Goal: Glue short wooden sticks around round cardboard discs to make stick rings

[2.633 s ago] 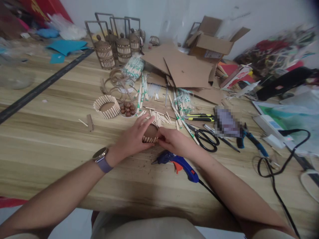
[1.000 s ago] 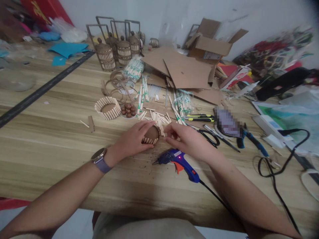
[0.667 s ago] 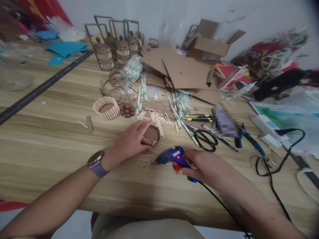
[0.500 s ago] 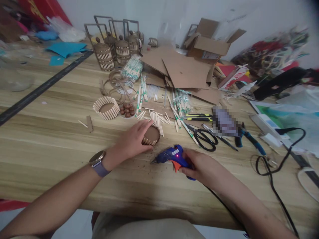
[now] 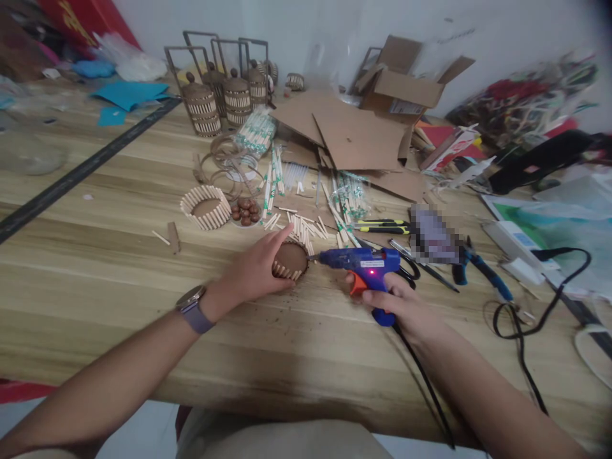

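My left hand [image 5: 255, 264] holds a small round brown basket [image 5: 291, 258] at its left side, thumb low and fingers at the far side. Short sticks line part of the basket's wall. In my right hand [image 5: 399, 296] is a blue glue gun [image 5: 366, 262] with an orange trigger and a lit red light. Its nozzle points left and is at the basket's right edge. Loose short sticks [image 5: 306, 229] lie just beyond the basket. A finished-looking ring of sticks [image 5: 205, 208] stands to the left, beside a dish of brown balls [image 5: 245, 211].
Black scissors [image 5: 411, 268], a yellow-black cutter [image 5: 382, 226] and blue pliers [image 5: 488, 274] lie on the right. Cardboard sheets [image 5: 358, 137], an open box [image 5: 404, 86] and several handled stick baskets [image 5: 201, 105] are at the back. The gun's black cord [image 5: 425, 376] runs towards the front edge.
My right hand has moved up and to the right and turned the glue gun level, bringing its nozzle to the basket's right edge. My left hand still holds the basket.
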A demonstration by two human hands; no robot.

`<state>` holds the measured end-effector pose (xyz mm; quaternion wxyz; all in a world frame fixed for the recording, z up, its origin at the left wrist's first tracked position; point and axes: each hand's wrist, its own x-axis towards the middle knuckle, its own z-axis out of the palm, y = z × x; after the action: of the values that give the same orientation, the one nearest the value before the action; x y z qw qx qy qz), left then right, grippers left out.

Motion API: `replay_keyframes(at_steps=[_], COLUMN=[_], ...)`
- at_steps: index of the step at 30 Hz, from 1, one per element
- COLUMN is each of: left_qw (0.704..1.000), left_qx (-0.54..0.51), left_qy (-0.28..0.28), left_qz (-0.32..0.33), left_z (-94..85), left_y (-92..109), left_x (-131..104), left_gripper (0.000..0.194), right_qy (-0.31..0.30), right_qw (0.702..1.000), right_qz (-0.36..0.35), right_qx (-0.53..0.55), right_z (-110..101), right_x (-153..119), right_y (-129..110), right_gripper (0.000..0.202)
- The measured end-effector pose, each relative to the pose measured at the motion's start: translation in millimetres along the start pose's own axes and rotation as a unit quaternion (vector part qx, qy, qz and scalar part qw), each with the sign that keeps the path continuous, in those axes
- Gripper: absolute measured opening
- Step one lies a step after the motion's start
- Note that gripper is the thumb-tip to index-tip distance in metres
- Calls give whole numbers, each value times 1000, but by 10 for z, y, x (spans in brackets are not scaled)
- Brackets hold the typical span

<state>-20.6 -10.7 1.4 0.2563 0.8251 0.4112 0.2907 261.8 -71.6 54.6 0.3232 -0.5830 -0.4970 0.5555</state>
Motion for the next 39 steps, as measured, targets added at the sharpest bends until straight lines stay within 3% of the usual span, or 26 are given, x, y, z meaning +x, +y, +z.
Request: replay_keyframes(at_steps=[4,9,21,39], left_qw=[1000,999,1000,999], left_qx=[1,-14,-9,-13], left_qy=[-7,-18,-10,-15], left_qz=[-22,-41,-14,-28], left_z=[2,-17,-27,-42], left_y=[13,41,40,72], left_x=[11,24,18,25], left_gripper=[112,110,109,105], right_qy=[-15,-42,-74,-64], right_qw=[999,985,936,912], right_qz=[-22,-111,-219,-246], right_qx=[-30,-129,-264,-321], right_z=[51,86,107,124], right_x=[88,72,21,38], right_y=[50,94,79,118], right_gripper=[35,30,14,18])
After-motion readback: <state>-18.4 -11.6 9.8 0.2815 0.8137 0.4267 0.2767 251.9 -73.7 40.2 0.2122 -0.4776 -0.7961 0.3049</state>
